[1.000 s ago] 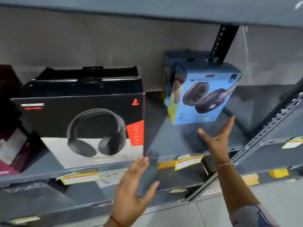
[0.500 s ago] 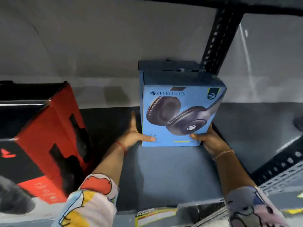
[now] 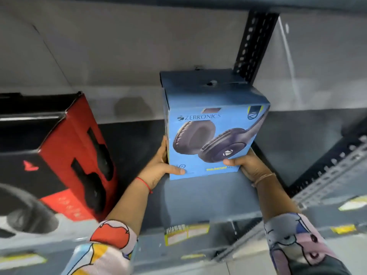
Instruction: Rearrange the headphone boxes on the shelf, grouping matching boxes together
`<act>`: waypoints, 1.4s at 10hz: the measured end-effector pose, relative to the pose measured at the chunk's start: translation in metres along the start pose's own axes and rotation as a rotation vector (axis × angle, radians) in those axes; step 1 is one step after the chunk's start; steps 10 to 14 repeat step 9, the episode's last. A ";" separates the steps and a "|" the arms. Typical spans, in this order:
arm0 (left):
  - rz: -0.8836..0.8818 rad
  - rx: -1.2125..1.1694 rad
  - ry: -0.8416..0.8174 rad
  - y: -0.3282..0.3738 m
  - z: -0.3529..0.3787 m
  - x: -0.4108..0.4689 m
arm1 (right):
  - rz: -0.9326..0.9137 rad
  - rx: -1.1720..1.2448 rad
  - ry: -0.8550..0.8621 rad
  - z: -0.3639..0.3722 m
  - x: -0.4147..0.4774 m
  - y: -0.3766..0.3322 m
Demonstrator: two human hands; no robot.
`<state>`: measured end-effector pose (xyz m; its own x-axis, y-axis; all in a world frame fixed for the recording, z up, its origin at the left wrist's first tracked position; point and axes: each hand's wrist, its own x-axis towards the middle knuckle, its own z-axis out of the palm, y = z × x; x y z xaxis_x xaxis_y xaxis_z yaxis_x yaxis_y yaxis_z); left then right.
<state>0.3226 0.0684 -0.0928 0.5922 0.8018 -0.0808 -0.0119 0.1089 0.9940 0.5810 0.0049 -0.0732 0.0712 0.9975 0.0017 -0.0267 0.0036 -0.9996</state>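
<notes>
A blue headphone box (image 3: 210,139) stands upright in the middle of the grey shelf (image 3: 198,197). My left hand (image 3: 158,167) grips its lower left side, thumb across the front. My right hand (image 3: 248,165) grips its lower right corner. Directly behind it stands a second blue box (image 3: 196,79), of which only the top shows. At the left stands a larger black and red headphone box (image 3: 65,155), its red side turned towards the blue box, with a gap of bare shelf between them.
A black perforated upright (image 3: 254,42) rises behind the blue boxes. A slotted metal rail (image 3: 325,181) runs diagonally at the right. Yellow price labels (image 3: 186,233) sit on the shelf's front edge. The grey back wall (image 3: 99,46) closes the shelf behind.
Both hands went from open in front of the shelf to gripping the front blue box. The box now faces squarely forward, and the view has moved in closer.
</notes>
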 end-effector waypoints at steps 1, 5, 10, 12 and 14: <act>0.008 0.004 0.013 -0.005 0.015 -0.039 | -0.016 0.004 -0.005 0.003 -0.039 0.004; 0.008 0.006 0.014 -0.018 0.043 -0.092 | 0.129 -0.025 0.031 0.004 -0.095 0.015; 0.122 0.297 0.132 -0.019 0.042 -0.167 | -0.119 -0.121 0.377 0.052 -0.170 0.035; 0.122 0.297 0.132 -0.019 0.042 -0.167 | -0.119 -0.121 0.377 0.052 -0.170 0.035; 0.122 0.297 0.132 -0.019 0.042 -0.167 | -0.119 -0.121 0.377 0.052 -0.170 0.035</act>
